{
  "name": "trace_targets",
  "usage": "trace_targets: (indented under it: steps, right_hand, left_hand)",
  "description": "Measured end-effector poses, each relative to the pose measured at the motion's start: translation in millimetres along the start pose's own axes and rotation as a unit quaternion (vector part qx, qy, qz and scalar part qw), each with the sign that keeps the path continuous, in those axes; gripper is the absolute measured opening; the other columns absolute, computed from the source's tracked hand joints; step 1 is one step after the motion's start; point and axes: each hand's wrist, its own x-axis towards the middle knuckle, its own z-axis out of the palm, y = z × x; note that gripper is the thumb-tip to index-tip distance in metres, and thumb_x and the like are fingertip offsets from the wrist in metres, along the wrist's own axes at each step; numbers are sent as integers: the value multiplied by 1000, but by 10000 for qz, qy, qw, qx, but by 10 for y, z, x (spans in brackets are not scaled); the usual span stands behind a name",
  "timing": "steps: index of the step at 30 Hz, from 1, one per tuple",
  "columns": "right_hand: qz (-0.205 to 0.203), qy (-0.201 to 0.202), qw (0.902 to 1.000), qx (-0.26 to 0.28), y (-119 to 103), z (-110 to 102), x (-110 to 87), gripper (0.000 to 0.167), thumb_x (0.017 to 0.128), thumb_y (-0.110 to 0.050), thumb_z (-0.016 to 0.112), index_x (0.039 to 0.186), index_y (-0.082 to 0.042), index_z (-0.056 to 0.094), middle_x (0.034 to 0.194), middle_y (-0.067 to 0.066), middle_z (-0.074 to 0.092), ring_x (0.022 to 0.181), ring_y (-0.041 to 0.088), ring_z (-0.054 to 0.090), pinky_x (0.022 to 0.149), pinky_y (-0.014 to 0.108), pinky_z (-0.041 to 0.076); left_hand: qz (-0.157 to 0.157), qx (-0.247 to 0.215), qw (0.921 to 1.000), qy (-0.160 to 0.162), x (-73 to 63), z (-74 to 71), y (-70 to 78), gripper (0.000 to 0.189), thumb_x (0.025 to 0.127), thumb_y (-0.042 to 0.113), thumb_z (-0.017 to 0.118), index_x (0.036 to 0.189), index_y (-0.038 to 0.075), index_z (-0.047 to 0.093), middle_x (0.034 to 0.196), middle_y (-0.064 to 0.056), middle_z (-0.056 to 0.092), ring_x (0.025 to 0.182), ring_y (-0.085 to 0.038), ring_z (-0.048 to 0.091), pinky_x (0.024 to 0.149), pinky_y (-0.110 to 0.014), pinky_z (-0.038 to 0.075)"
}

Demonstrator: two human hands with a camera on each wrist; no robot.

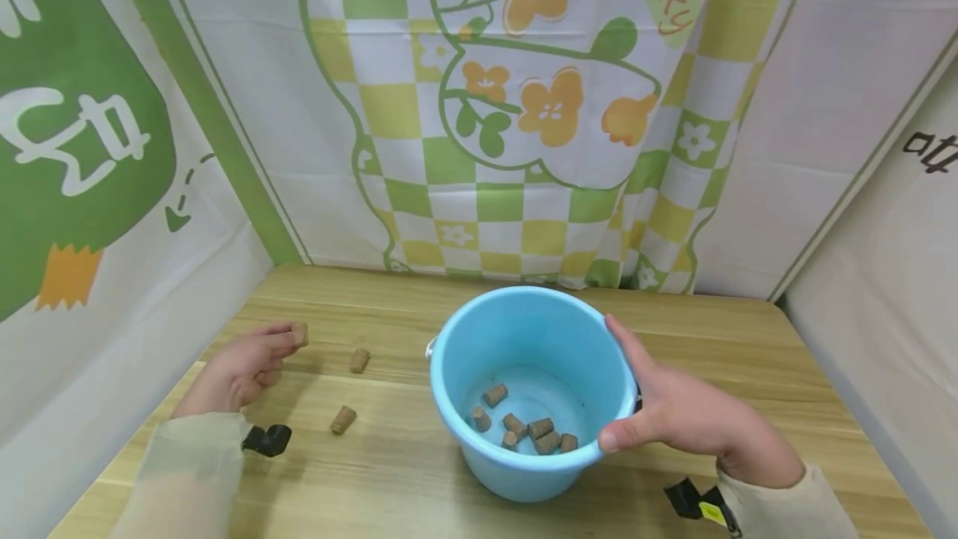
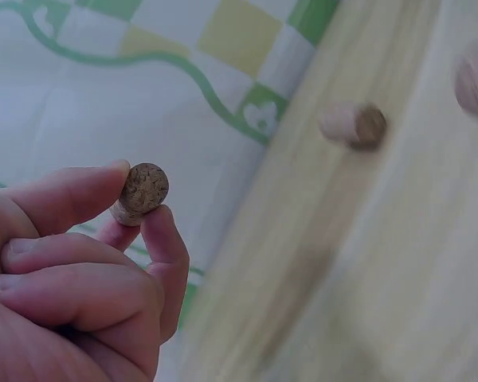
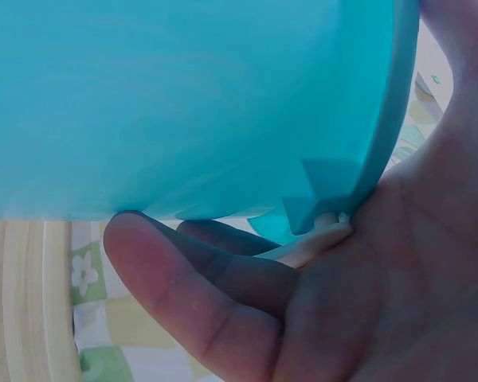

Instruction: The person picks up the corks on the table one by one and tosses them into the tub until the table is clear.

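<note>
Over the left part of the table, my left hand (image 1: 243,368) pinches a small brown cork (image 2: 145,189) between thumb and forefinger, its speckled round end showing in the left wrist view. Two more corks lie on the wood nearby, one farther back (image 1: 360,360) and one nearer (image 1: 343,420). A light blue bucket (image 1: 516,479) stands right of them, with several corks (image 1: 540,428) on its bottom. My right hand (image 1: 688,414) holds the bucket at its right side, thumb at the rim. In the right wrist view, other fingers (image 3: 191,310) rest along the outer wall by the white handle.
The wooden table (image 1: 389,472) has a printed curtain (image 1: 516,215) hanging along its back edge. White fabric walls stand close on both sides, the left one (image 1: 224,273) with a green print. A white handle end (image 1: 430,347) sticks out at the bucket's left rim.
</note>
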Motion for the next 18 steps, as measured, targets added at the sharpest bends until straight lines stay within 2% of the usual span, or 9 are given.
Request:
trace_targets:
  steps: [4, 10, 14, 18]
  right_hand:
    - [1, 15, 10000, -27, 1, 1, -1, 131, 77, -29, 88, 158, -23, -14, 139, 21, 48, 112, 31, 57, 89, 42, 48]
    - [-23, 3, 10000, 32, -7, -1, 0, 131, 77, -28, 88, 158, -23, -14, 140, 23, 46, 113, 32, 57, 89, 41, 48]
    - [2, -6, 10000, 23, -18, -6, 0, 131, 77, -27, 88, 158, -22, -15, 140, 23, 46, 113, 32, 57, 89, 41, 48]
    - [-4, -22, 10000, 35, -24, -9, 3, 131, 77, -26, 88, 158, -22, -14, 139, 22, 48, 112, 32, 57, 89, 42, 48]
  left_hand:
    - [143, 150, 9998, -7, -36, 103, 127, 74, 104, 18, 55, 157, -3, 8, 114, 0, 51, 49, 0, 28, 45, -16, 30]
    - [299, 100, 9994, -149, -84, 231, 245, 78, 103, 19, 58, 158, -2, 8, 113, 2, 54, 47, -1, 27, 43, -17, 30]
    - [592, 183, 9977, -287, -133, 367, 371, 77, 102, 21, 60, 157, -3, 12, 121, -3, 51, 46, -1, 27, 42, -17, 30]
    - [822, 330, 9954, -371, -238, 570, 541, 72, 101, 22, 62, 155, -1, 21, 132, -10, 43, 45, -2, 25, 42, -19, 29]
